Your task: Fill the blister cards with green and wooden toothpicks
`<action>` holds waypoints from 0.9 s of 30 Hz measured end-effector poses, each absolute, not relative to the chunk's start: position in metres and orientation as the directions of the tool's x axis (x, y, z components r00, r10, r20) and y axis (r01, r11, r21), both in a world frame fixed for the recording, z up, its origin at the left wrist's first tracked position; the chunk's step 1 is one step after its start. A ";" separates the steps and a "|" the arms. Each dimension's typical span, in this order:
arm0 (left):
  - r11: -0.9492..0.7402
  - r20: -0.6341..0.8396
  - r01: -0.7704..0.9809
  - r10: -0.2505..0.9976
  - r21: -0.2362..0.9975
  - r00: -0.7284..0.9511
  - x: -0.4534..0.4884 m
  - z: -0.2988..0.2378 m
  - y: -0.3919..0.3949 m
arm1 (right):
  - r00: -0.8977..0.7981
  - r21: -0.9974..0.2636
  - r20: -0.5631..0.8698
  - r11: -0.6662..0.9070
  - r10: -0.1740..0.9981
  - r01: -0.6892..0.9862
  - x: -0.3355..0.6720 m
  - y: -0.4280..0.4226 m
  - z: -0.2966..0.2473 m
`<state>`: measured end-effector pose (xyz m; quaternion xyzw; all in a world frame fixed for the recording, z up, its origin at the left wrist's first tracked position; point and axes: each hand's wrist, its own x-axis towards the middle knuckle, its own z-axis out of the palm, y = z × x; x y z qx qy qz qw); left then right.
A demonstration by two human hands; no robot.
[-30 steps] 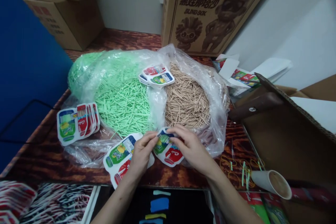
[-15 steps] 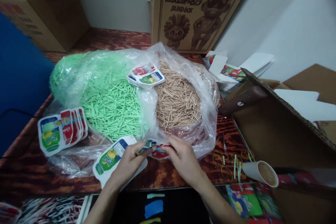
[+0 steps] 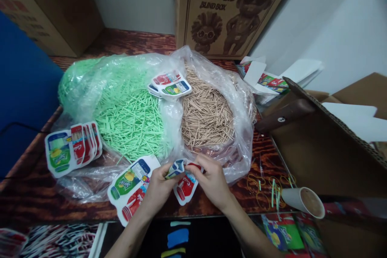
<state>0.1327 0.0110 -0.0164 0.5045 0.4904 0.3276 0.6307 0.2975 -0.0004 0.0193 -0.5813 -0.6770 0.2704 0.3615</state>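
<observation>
i saw my left hand (image 3: pixel 157 187) and right hand (image 3: pixel 211 181) both pinching one printed packet (image 3: pixel 183 181) beside the tan sticks (image 3: pixel 205 115).

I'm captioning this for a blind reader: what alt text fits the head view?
Two bare hands, left hand and right hand, hold a printed card packet above a wooden table, before bags of green sticks and tan sticks.
</observation>
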 end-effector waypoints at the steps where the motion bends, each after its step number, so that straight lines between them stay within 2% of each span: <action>1: 0.279 -0.291 0.085 0.905 0.957 0.309 0.132 -0.016 0.011 | -0.073 -0.805 0.153 0.167 0.986 0.569 0.298 0.000 0.020; 5: 0.302 -0.299 0.052 0.879 0.952 0.372 0.128 -0.015 0.011 | -0.128 -0.824 0.121 0.172 0.984 0.540 0.300 0.002 0.024; 10: 0.305 -0.302 0.052 0.877 0.951 0.374 0.122 -0.014 0.012 | -0.154 -0.816 0.144 0.205 0.978 0.541 0.299 0.004 0.025; 15: 0.331 -0.300 0.021 0.825 0.943 0.478 0.115 -0.008 0.014 | -0.149 -0.783 0.184 0.237 0.971 0.575 0.294 0.003 0.022; 20: 0.313 -0.303 0.022 0.898 0.950 0.318 0.123 -0.015 0.004 | -0.120 -0.773 0.227 0.254 0.966 0.582 0.284 -0.003 0.019; 25: 0.357 -0.352 0.024 0.906 0.934 0.234 0.124 -0.016 -0.005 | -0.134 -0.893 0.072 0.123 0.988 0.433 0.303 0.013 0.014; 27: 0.388 -0.380 0.009 0.899 0.922 0.215 0.122 -0.014 -0.006 | 0.019 -0.830 0.091 0.065 0.996 0.554 0.316 0.031 0.007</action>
